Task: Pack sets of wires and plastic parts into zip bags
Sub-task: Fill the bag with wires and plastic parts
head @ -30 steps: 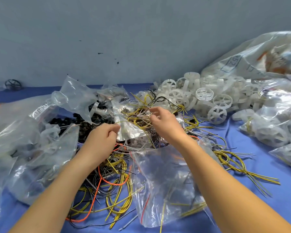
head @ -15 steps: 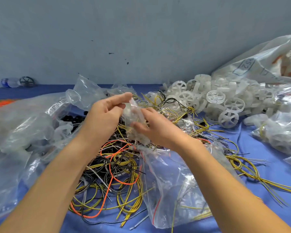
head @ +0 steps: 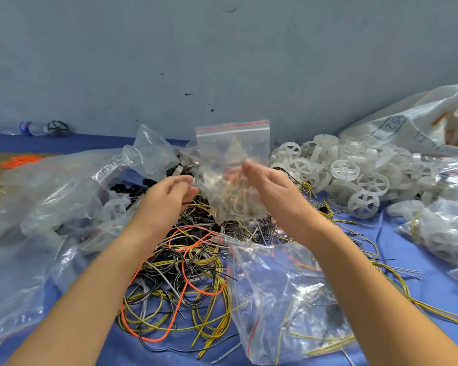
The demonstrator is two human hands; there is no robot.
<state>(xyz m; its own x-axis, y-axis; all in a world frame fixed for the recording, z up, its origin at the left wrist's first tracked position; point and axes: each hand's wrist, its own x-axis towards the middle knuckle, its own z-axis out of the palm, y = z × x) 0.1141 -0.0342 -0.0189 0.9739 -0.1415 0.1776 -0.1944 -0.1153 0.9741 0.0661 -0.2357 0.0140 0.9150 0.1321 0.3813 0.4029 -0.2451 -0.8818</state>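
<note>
Right fingers (head: 251,169) pinched the bag (head: 233,143), left fingers' (head: 185,180) hold unclear; that light pinch could let it slip into wires (head: 185,260).

the left hand (head: 167,199) and the right hand (head: 273,188) are both bare. the left forearm (head: 95,281) and the right forearm (head: 354,273) are bare too, down to the lower edge of the view.

Right hand (head: 273,191) holds a clear zip bag (head: 233,151) upright; left hand (head: 169,196) at its edge; wires (head: 185,273) heaped below the grip.
</note>
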